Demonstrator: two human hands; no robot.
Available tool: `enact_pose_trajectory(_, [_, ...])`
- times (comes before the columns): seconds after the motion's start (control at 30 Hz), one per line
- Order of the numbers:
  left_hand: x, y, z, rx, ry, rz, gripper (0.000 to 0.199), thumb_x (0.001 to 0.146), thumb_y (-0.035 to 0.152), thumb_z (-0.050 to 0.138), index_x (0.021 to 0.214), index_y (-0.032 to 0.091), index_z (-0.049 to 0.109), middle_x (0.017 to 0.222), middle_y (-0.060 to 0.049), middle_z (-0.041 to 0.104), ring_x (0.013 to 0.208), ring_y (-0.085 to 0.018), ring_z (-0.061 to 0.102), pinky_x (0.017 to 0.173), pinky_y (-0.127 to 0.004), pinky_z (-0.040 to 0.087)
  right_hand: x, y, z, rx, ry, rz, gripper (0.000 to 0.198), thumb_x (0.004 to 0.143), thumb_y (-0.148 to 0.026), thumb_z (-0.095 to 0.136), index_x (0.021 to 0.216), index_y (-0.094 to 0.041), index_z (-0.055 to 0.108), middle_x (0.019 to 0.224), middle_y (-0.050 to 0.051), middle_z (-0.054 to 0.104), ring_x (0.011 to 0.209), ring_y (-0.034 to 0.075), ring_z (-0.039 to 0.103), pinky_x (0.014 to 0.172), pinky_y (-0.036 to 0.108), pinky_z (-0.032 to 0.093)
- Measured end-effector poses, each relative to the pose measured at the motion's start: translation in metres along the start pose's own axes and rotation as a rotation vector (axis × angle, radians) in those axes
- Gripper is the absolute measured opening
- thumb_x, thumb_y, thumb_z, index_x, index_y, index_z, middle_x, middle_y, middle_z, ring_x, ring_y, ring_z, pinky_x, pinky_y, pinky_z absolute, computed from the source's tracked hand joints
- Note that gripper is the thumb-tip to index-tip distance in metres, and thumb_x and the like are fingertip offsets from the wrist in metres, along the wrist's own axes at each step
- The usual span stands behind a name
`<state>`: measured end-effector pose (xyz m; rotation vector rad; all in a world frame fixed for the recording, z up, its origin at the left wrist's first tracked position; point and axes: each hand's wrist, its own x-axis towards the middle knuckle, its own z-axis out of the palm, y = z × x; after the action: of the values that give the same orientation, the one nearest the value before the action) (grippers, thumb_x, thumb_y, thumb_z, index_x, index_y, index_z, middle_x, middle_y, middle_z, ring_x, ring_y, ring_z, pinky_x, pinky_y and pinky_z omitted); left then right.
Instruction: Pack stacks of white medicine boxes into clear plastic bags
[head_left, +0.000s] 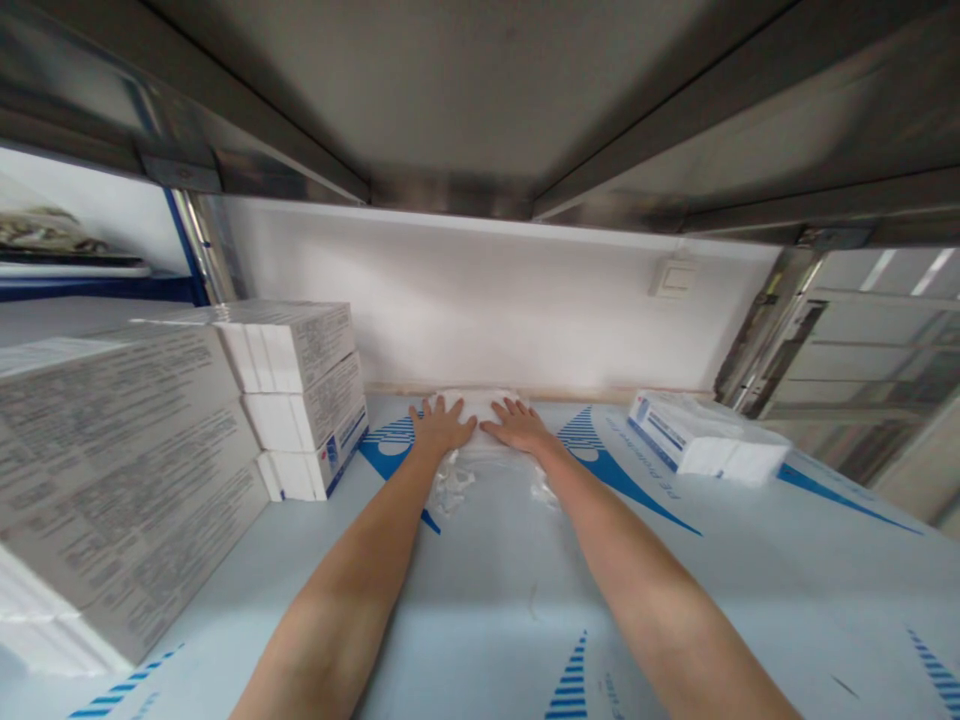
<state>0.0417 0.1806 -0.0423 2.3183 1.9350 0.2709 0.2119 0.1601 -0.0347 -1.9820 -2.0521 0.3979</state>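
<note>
Both my arms reach far back over the light blue film-covered shelf (495, 600). Near the back wall lies a flat white bundle (480, 402) with crumpled clear plastic (451, 484) along its front; what it contains I cannot make out. My left hand (441, 425) rests on the bundle's left side, fingers spread. On its right side lies my right hand (517, 425), flat and with fingers stretched out. The two thumbs point toward each other, a small gap apart. Neither hand grips anything.
Stacked white printed boxes (135, 460) fill the left side, with a smaller stack (300, 400) behind. At the back right lies a white pack (705, 435). A metal shelf (450, 100) hangs low overhead. A switch (673, 278) sits on the white wall (480, 300).
</note>
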Motion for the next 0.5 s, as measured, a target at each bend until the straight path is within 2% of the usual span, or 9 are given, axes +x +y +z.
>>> enact_pose_trajectory(0.1, [-0.001, -0.002, -0.004, -0.008, 0.007, 0.015, 0.073, 0.089, 0.070, 0.029, 0.153, 0.036, 0.035, 0.164, -0.008, 0.027, 0.149, -0.042, 0.019, 0.116, -0.067, 0.013, 0.002, 0.005, -0.009, 0.124, 0.059, -0.021, 0.071, 0.089, -0.057, 0.054, 0.149, -0.021, 0.045, 0.163, 0.010, 0.028, 0.151, 0.030, 0.021, 0.121, 0.046, 0.013])
enact_pose_trajectory(0.17, [-0.002, -0.001, -0.012, -0.018, 0.031, 0.022, 0.072, 0.090, 0.069, 0.029, 0.153, 0.035, 0.035, 0.163, -0.009, 0.027, 0.149, -0.044, 0.019, 0.113, -0.071, 0.016, 0.000, 0.013, -0.017, 0.211, 0.135, -0.051, 0.061, 0.094, -0.052, 0.046, 0.147, -0.022, 0.048, 0.158, 0.009, 0.038, 0.147, 0.024, 0.033, 0.119, 0.039, 0.024])
enact_pose_trajectory(0.27, [-0.004, 0.012, -0.035, -0.031, 0.114, 0.087, 0.069, 0.091, 0.064, 0.037, 0.152, 0.032, 0.038, 0.165, -0.008, 0.021, 0.150, -0.046, 0.007, 0.113, -0.073, 0.011, -0.012, 0.031, -0.030, 0.297, 0.260, -0.089, 0.052, 0.099, -0.042, 0.034, 0.142, -0.019, 0.052, 0.146, 0.008, 0.055, 0.135, 0.017, 0.050, 0.112, 0.031, 0.036])
enact_pose_trajectory(0.37, [-0.015, 0.041, -0.065, -0.058, 0.208, 0.260, 0.060, 0.094, 0.052, 0.043, 0.149, 0.028, 0.045, 0.165, -0.007, 0.024, 0.152, -0.042, 0.006, 0.119, -0.062, 0.010, -0.037, 0.052, -0.042, 0.314, 0.355, -0.117, 0.045, 0.097, -0.037, 0.038, 0.132, -0.019, 0.060, 0.134, 0.007, 0.065, 0.122, 0.018, 0.060, 0.105, 0.031, 0.044])
enact_pose_trajectory(0.43, [-0.030, 0.068, -0.082, -0.087, 0.242, 0.431, 0.054, 0.096, 0.044, 0.040, 0.146, 0.025, 0.048, 0.158, -0.007, 0.039, 0.150, -0.034, 0.019, 0.122, -0.052, 0.017, -0.060, 0.068, -0.052, 0.288, 0.408, -0.124, 0.040, 0.093, -0.033, 0.045, 0.126, -0.020, 0.064, 0.128, 0.007, 0.069, 0.116, 0.019, 0.064, 0.101, 0.033, 0.047])
enact_pose_trajectory(0.5, [-0.051, 0.096, -0.089, -0.112, 0.221, 0.638, 0.048, 0.096, 0.042, 0.042, 0.141, 0.028, 0.053, 0.145, -0.003, 0.055, 0.142, -0.025, 0.038, 0.121, -0.041, 0.024, -0.085, 0.085, -0.066, 0.232, 0.467, -0.111, 0.036, 0.089, -0.028, 0.051, 0.121, -0.021, 0.066, 0.122, 0.006, 0.071, 0.112, 0.021, 0.065, 0.100, 0.034, 0.048])
